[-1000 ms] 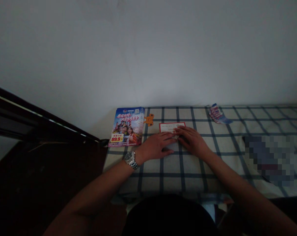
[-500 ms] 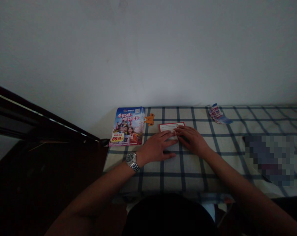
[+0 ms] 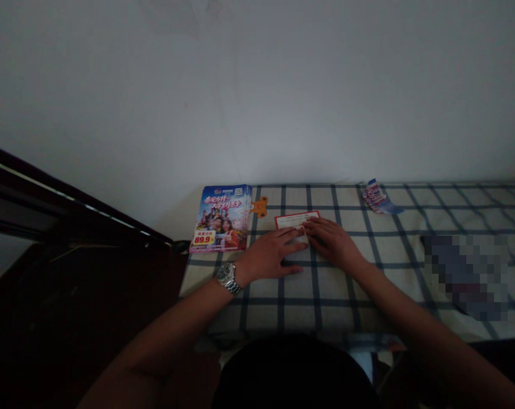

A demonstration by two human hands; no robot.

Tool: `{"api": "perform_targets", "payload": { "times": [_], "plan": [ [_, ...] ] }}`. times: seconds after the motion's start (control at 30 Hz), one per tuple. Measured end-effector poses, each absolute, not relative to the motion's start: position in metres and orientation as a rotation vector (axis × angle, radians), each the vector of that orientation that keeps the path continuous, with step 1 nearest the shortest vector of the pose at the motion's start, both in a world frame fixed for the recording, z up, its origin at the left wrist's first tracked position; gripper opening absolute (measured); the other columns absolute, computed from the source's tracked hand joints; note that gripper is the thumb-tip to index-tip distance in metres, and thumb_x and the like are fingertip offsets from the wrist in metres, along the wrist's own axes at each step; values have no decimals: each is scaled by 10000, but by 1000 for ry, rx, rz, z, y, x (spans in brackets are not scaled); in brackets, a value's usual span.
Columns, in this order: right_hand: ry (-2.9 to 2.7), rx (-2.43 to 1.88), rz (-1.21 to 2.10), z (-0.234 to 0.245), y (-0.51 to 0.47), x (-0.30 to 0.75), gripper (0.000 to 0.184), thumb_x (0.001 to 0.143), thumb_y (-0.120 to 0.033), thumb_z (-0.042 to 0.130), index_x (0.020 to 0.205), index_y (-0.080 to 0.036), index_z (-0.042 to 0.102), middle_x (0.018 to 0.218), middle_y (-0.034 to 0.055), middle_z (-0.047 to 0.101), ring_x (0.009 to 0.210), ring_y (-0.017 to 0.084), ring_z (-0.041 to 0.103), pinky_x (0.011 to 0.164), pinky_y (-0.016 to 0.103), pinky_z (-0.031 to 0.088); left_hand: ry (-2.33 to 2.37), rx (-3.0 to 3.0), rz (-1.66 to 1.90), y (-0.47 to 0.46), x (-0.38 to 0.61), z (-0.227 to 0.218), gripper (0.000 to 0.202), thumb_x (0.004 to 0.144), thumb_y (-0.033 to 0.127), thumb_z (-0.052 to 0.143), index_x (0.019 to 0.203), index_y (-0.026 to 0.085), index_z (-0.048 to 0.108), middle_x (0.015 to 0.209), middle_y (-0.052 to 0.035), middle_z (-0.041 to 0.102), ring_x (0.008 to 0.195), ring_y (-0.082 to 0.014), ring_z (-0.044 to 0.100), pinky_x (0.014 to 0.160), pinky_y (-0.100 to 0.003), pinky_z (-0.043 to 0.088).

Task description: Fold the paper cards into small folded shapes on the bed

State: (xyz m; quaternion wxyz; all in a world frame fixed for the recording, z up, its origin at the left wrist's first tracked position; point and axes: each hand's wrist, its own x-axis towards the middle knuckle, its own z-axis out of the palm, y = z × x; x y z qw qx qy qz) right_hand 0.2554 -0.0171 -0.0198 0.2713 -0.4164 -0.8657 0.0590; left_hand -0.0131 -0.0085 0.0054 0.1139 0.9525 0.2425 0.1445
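Observation:
A small sheet of paper (image 3: 292,220), white with a red border and lines of print, lies on the checked tablecloth. Across its left and near part rests my left hand (image 3: 276,251), palm down, fingers stretched out and thumb apart. My right hand (image 3: 329,241) lies over the sheet's right side, fingers extended and their tips close to those of the left. The near edge of the paper is hidden under both hands. A metal watch (image 3: 229,278) is on my left wrist.
Left of my hands sits a stack of printed flyers (image 3: 220,218) by an orange bear figure (image 3: 259,207). A crumpled, folded flyer (image 3: 379,199) lies at the back right. Nearer, a blurred-out object (image 3: 465,278) is on the tablecloth (image 3: 261,301). A wall (image 3: 283,102) rises behind the table.
Hardly anything differs. Both hands stay on the paper, with only a very slight shift of the left hand.

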Motion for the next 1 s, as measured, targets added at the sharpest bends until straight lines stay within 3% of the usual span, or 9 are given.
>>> {"api": "perform_targets", "payload": {
  "times": [0.37, 0.53, 0.7, 1.0],
  "plan": [
    [-2245, -1127, 165, -14, -25, 252, 225, 1000, -232, 611, 1209, -266, 688, 1339, 96, 707, 1330, 297, 614, 1109, 555, 525, 727, 2805, 418, -10, -11, 9, 577, 971, 612, 635, 1438, 279, 575, 1632, -84, 440, 1516, -282, 401, 1241, -461, 388],
    [-2160, -1276, 158, -10, -35, 246, 42, 946, -242, 687, 976, -248, 716, 1152, 111, 683, 1102, 307, 654, 962, 512, 578, 727, 2823, 401, -10, -11, 8, 597, 975, 630, 615, 1460, 286, 555, 1637, -79, 431, 1513, -291, 402, 1237, -467, 390],
    [-2184, -1328, 247, -12, -32, 243, 30, 929, -208, 693, 940, -236, 693, 1001, 82, 686, 963, 282, 648, 858, 455, 569, 724, 2829, 373, -9, -11, 9, 602, 979, 634, 605, 1461, 277, 559, 1635, -83, 435, 1512, -288, 401, 1244, -458, 382],
    [-2239, -1372, 149, -7, -32, 238, 58, 924, -195, 696, 912, -238, 659, 942, 70, 676, 927, 280, 629, 839, 425, 537, 705, 2853, 372, -9, -11, 9, 582, 987, 624, 597, 1453, 276, 560, 1630, -94, 435, 1505, -300, 409, 1231, -473, 397]
  ]
}}
